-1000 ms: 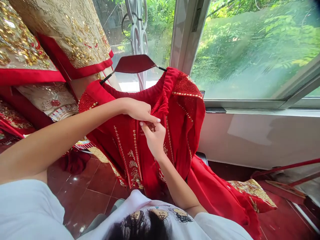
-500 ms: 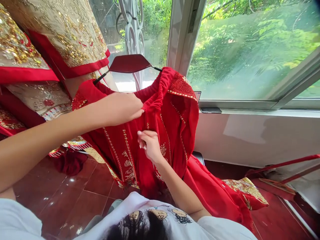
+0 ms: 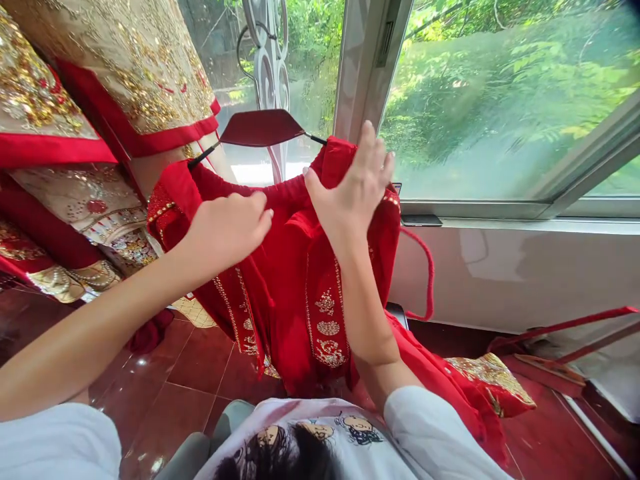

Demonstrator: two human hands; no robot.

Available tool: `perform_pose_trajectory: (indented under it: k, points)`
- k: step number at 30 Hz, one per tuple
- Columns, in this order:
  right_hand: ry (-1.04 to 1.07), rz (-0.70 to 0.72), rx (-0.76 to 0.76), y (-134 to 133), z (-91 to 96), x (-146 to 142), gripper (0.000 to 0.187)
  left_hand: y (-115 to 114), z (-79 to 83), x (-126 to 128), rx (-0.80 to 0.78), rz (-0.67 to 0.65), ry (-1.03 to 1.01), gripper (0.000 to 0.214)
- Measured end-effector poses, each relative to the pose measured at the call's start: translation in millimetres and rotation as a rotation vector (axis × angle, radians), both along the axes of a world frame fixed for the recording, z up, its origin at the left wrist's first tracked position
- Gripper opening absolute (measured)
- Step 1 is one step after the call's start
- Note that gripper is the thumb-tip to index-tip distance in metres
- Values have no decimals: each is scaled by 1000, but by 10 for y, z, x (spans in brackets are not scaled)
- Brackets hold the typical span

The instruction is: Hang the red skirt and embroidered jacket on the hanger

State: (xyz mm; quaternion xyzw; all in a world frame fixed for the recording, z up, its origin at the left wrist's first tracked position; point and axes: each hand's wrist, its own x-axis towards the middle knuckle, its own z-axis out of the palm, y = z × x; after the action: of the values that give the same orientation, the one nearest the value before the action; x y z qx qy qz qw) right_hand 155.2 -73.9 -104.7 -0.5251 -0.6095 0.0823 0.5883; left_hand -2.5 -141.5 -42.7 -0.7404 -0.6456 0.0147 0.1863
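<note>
A red velvet garment (image 3: 287,300) with gold embroidery and beaded edging hangs in front of me on a hanger (image 3: 263,128), its front parted. My left hand (image 3: 233,223) is closed at the left side of the neckline, its fingers curled on the red cloth. Over the garment's right shoulder, my right hand (image 3: 353,193) has its fingers spread and holds nothing. Whether its palm touches the velvet is hidden. A red cord (image 3: 431,273) loops out beyond the right side of the garment.
Beige and gold embroidered garments (image 3: 145,67) with red borders hang at the left. A window (image 3: 500,120) fills the back right, with a dark flat object (image 3: 421,220) on its sill. Red cloth (image 3: 440,380) trails at the lower right, near a gold-patterned piece (image 3: 493,380).
My right hand has risen from the chest to the right shoulder and opened. My left hand has shifted left. The front panels have spread apart, and the red cord has swung out at right.
</note>
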Motion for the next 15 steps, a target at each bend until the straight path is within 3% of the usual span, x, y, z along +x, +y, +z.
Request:
perform_pose_trajectory:
  k: [3, 5, 6, 8, 11, 15]
  points:
    - [-77, -153, 60, 496, -102, 119, 65, 20, -18, -191, 406, 103, 15, 54]
    - [-89, -194, 58, 613, -203, 261, 56, 46, -48, -424, 589, 170, -12, 67]
    - [-98, -203, 41, 610, -221, 340, 50, 59, -69, -548, 609, 232, -59, 69]
    - [-133, -194, -14, 527, -167, 491, 36, 81, -113, -763, 499, 361, -162, 63]
    - [-209, -124, -132, 355, 88, 682, 14, 116, -168, -911, 301, 451, -194, 57]
    - [-197, -4, -298, 282, 378, 886, 21, 215, -202, -851, 257, 404, -192, 76]
